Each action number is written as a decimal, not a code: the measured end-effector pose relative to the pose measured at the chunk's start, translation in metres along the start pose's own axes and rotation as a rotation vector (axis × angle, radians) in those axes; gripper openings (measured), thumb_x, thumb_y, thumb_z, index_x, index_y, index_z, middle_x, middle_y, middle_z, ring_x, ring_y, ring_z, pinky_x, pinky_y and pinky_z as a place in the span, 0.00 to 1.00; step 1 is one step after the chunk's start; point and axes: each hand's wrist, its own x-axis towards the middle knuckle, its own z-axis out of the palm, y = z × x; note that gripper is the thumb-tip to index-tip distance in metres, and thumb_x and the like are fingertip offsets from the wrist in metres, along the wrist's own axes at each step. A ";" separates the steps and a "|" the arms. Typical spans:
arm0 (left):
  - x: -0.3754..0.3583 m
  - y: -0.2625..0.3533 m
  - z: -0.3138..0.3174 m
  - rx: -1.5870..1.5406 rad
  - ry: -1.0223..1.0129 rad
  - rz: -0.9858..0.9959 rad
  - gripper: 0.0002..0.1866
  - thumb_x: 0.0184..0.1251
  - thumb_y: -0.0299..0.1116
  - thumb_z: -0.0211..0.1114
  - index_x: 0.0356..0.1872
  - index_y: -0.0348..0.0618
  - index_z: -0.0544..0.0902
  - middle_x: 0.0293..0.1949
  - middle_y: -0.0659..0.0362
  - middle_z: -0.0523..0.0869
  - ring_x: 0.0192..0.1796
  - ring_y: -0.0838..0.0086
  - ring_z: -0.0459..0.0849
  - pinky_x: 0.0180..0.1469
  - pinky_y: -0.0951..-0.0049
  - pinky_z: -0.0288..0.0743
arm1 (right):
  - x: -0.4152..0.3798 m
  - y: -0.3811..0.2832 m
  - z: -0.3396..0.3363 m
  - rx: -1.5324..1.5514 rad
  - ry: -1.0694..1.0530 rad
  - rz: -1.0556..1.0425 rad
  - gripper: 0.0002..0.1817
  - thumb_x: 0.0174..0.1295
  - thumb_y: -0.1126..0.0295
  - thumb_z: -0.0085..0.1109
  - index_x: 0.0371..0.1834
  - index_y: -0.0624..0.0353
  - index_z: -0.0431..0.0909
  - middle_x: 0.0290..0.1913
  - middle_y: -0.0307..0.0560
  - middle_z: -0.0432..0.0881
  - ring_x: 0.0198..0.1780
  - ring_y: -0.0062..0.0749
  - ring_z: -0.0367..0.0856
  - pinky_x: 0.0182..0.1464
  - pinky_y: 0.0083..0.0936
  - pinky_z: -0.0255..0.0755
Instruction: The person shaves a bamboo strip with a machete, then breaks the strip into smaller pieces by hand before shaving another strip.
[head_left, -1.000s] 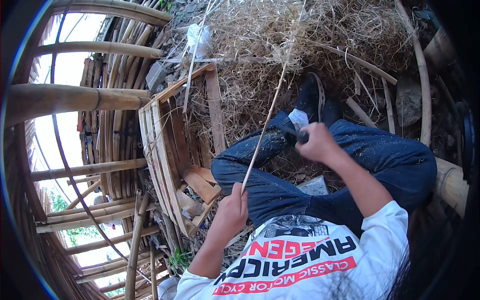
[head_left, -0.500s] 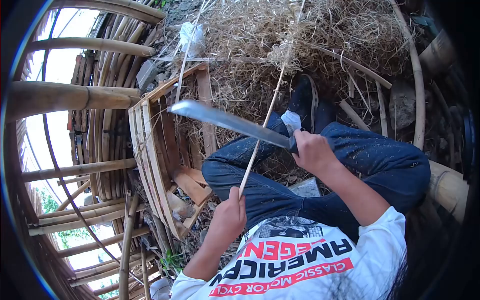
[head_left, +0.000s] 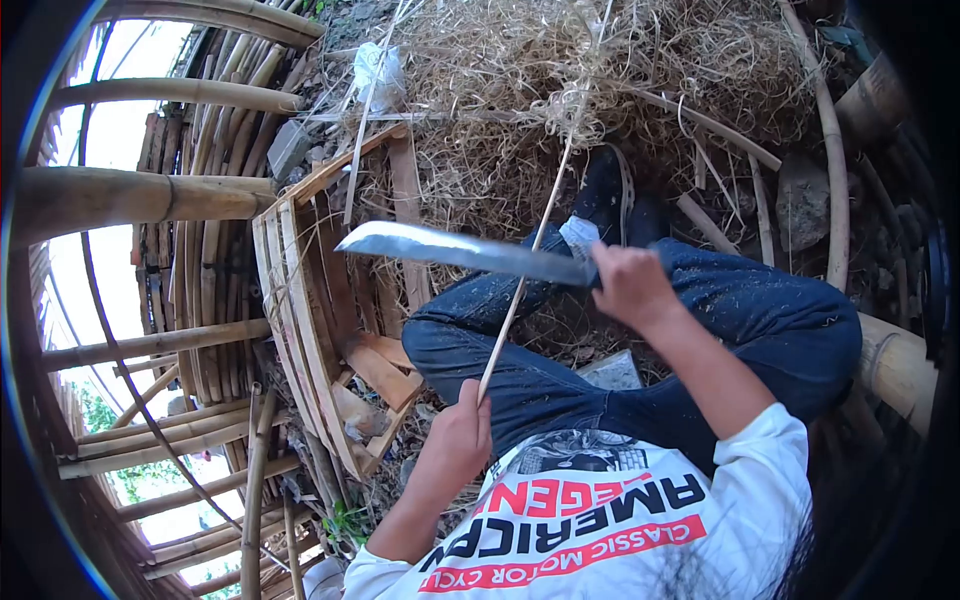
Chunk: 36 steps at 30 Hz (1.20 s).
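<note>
Close to my lap, my left hand (head_left: 455,440) is closed round the near end of a long thin bamboo strip (head_left: 545,225). The strip slants up and away past my legs to the pile of curled shavings (head_left: 680,70). My right hand (head_left: 632,284) is wrapped round the dark handle of a machete (head_left: 450,247). Its broad blade points left and crosses the strip about midway, overlapping it in this view. Bits of shaving cling to my jeans.
On the left stands a wooden crate (head_left: 295,330) holding wood offcuts, beside a bamboo pole frame (head_left: 150,192). A white plastic bag (head_left: 380,75) lies at the back. A rock (head_left: 803,205) and a thick bamboo pole (head_left: 900,370) sit on the right.
The machete has come down along the strip toward me, and its blade now lies more level. My left hand stays almost in place on the bamboo strip.
</note>
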 end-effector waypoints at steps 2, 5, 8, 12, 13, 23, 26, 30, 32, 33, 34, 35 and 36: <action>-0.003 -0.001 -0.004 -0.129 -0.081 -0.059 0.06 0.75 0.29 0.49 0.41 0.37 0.67 0.22 0.39 0.75 0.28 0.41 0.77 0.29 0.52 0.69 | 0.009 0.022 0.005 -0.016 0.118 0.024 0.18 0.42 0.71 0.69 0.36 0.57 0.72 0.28 0.53 0.81 0.33 0.53 0.83 0.36 0.43 0.77; -0.001 -0.016 0.009 -0.393 -0.173 -0.007 0.07 0.78 0.31 0.48 0.41 0.38 0.68 0.23 0.51 0.72 0.24 0.60 0.72 0.28 0.65 0.67 | 0.015 0.039 0.010 -0.034 0.151 0.076 0.18 0.42 0.71 0.69 0.36 0.57 0.72 0.27 0.53 0.81 0.34 0.54 0.83 0.36 0.44 0.77; 0.005 -0.015 0.011 -0.665 -0.260 -0.184 0.08 0.79 0.33 0.47 0.40 0.40 0.69 0.24 0.64 0.67 0.25 0.78 0.64 0.28 0.76 0.63 | 0.007 0.026 0.005 -0.041 0.152 0.145 0.17 0.43 0.72 0.68 0.35 0.57 0.72 0.26 0.53 0.81 0.34 0.55 0.83 0.37 0.45 0.77; -0.001 -0.003 0.001 -0.954 -0.387 -0.324 0.06 0.80 0.34 0.46 0.41 0.45 0.68 0.24 0.70 0.63 0.24 0.86 0.61 0.24 0.82 0.56 | 0.002 0.019 0.004 0.064 0.133 0.135 0.15 0.45 0.72 0.67 0.36 0.57 0.73 0.27 0.55 0.82 0.34 0.56 0.83 0.37 0.46 0.77; 0.000 -0.002 -0.001 -0.950 -0.386 -0.330 0.06 0.80 0.34 0.46 0.41 0.45 0.68 0.24 0.70 0.63 0.24 0.86 0.61 0.24 0.82 0.56 | 0.009 0.028 0.007 0.020 0.145 0.149 0.15 0.45 0.71 0.67 0.36 0.56 0.73 0.27 0.55 0.82 0.34 0.56 0.83 0.38 0.47 0.77; -0.003 -0.005 0.006 -1.131 -0.475 -0.402 0.05 0.80 0.35 0.47 0.41 0.48 0.66 0.23 0.69 0.60 0.20 0.86 0.55 0.19 0.82 0.50 | 0.005 0.025 0.005 -0.014 0.086 0.174 0.19 0.44 0.68 0.71 0.38 0.56 0.74 0.29 0.57 0.83 0.36 0.55 0.84 0.40 0.46 0.78; -0.009 -0.006 -0.001 -1.168 -0.483 -0.397 0.05 0.80 0.35 0.47 0.41 0.48 0.66 0.23 0.69 0.60 0.20 0.86 0.55 0.19 0.82 0.50 | 0.026 0.053 0.005 -0.107 0.124 0.338 0.18 0.47 0.67 0.69 0.41 0.57 0.75 0.30 0.58 0.84 0.36 0.56 0.84 0.39 0.48 0.78; -0.007 -0.004 0.003 -1.168 -0.486 -0.418 0.06 0.80 0.36 0.47 0.41 0.48 0.65 0.22 0.69 0.59 0.20 0.86 0.55 0.19 0.82 0.49 | 0.021 0.044 0.004 -0.032 0.121 0.336 0.19 0.47 0.67 0.70 0.41 0.59 0.75 0.29 0.60 0.83 0.36 0.60 0.84 0.40 0.49 0.78; -0.004 -0.007 0.007 -1.192 -0.521 -0.397 0.06 0.80 0.38 0.47 0.41 0.50 0.65 0.22 0.70 0.58 0.19 0.86 0.55 0.19 0.82 0.47 | 0.009 0.028 0.009 0.027 0.110 0.227 0.21 0.44 0.68 0.71 0.42 0.58 0.76 0.28 0.59 0.83 0.35 0.58 0.84 0.40 0.47 0.78; -0.003 -0.008 0.007 -1.198 -0.512 -0.408 0.07 0.80 0.36 0.46 0.41 0.47 0.65 0.22 0.70 0.59 0.19 0.86 0.55 0.19 0.82 0.49 | 0.005 0.020 0.008 0.047 0.094 0.149 0.21 0.42 0.68 0.72 0.42 0.57 0.76 0.29 0.58 0.83 0.35 0.56 0.84 0.40 0.47 0.78; -0.002 -0.007 0.006 -1.199 -0.520 -0.408 0.07 0.80 0.36 0.46 0.41 0.47 0.65 0.22 0.70 0.59 0.19 0.86 0.55 0.19 0.82 0.49 | 0.003 0.015 0.008 0.071 0.079 0.068 0.22 0.41 0.68 0.72 0.41 0.57 0.76 0.29 0.57 0.83 0.35 0.54 0.84 0.40 0.46 0.78; -0.003 -0.005 0.004 -1.151 -0.491 -0.426 0.07 0.80 0.36 0.46 0.40 0.48 0.65 0.22 0.70 0.59 0.19 0.86 0.54 0.19 0.82 0.49 | 0.006 0.017 0.008 0.015 0.082 0.041 0.24 0.39 0.68 0.73 0.42 0.56 0.76 0.30 0.54 0.84 0.36 0.51 0.85 0.40 0.44 0.78; -0.005 -0.004 0.001 -1.102 -0.457 -0.447 0.07 0.80 0.36 0.46 0.40 0.48 0.65 0.22 0.70 0.59 0.19 0.86 0.54 0.19 0.82 0.49 | 0.012 0.029 0.012 -0.006 0.072 0.048 0.22 0.40 0.68 0.71 0.41 0.55 0.76 0.31 0.53 0.84 0.37 0.51 0.85 0.40 0.43 0.78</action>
